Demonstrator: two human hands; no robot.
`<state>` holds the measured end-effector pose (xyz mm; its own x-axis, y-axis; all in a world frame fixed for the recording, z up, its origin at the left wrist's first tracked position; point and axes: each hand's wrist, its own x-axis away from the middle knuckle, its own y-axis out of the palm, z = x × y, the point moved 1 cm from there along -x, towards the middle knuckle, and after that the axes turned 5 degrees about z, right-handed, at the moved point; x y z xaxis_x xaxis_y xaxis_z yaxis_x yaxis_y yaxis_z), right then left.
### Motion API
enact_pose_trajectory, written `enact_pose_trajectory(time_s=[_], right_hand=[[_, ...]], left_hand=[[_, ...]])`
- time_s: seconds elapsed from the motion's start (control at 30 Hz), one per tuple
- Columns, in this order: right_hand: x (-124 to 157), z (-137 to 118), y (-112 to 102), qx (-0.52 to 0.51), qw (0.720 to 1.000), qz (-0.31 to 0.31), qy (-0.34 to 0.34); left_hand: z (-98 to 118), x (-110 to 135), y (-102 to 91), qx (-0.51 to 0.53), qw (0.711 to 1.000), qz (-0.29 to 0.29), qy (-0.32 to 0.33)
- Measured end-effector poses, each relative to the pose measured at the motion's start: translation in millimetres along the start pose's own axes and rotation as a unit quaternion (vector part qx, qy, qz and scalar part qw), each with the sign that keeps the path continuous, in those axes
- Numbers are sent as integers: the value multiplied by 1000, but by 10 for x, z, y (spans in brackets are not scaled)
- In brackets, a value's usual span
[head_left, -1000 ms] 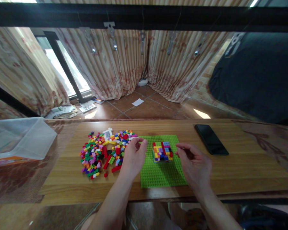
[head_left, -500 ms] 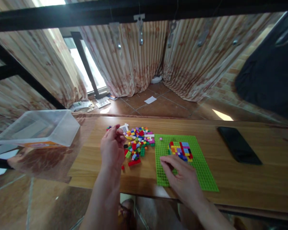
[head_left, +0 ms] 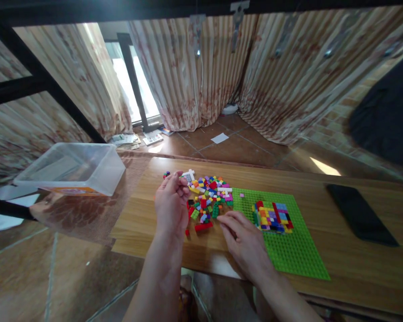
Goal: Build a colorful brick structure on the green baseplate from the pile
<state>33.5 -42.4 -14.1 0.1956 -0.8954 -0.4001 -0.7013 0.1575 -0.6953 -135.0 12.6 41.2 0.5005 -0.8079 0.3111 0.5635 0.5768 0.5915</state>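
Loose toy bricks [head_left: 210,194] of many colours lie in a pile on the wooden table. My left hand [head_left: 170,203] is held at the pile's left side with its fingers curled in; whatever they hold is hidden. My right hand [head_left: 246,246] reaches over the left edge of the green baseplate [head_left: 298,257], thumb and forefinger close together beside the pile. Nothing can be made out at its fingertips. A long red brick [head_left: 203,226] lies just left of them. On the baseplate stands a low multicoloured brick build [head_left: 272,219]. A single pink brick [head_left: 242,195] sits near its far left corner.
A black phone [head_left: 361,214] lies on the table [head_left: 349,268] at the right. To the left stands a clear plastic bin [head_left: 70,172] with an orange label. White brick pieces [head_left: 190,175] lie behind the pile. A dark metal bar [head_left: 121,13] crosses overhead.
My right hand has moved left, off the build and towards the loose bricks. My left hand stays curled by the pile. The whole view has shifted, so the table things appear farther right.
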Motion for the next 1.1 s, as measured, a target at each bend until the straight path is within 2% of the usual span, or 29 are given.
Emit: enact_pose_trajectory(time_s=[0.23,0.6,0.77,0.93,1.1], right_hand=[[-146,-74,191,53,999,-12,-2],[-282,-89,294,124,992,-22,22],[-306,-102,327,99,994,3,38],[-306,-100,368,48,996,-10,74],[-285,-130,399,-1,998,4,59]], left_hand=[[15,15,1,3,999,-29,-24],[66,-2,-42,-14,999,-35,-31],[72,-3,-28,-15,998,-36,-39],[72,10,4,-26,999,-24,-41],[70,48,74,-44,998,-25,-48]])
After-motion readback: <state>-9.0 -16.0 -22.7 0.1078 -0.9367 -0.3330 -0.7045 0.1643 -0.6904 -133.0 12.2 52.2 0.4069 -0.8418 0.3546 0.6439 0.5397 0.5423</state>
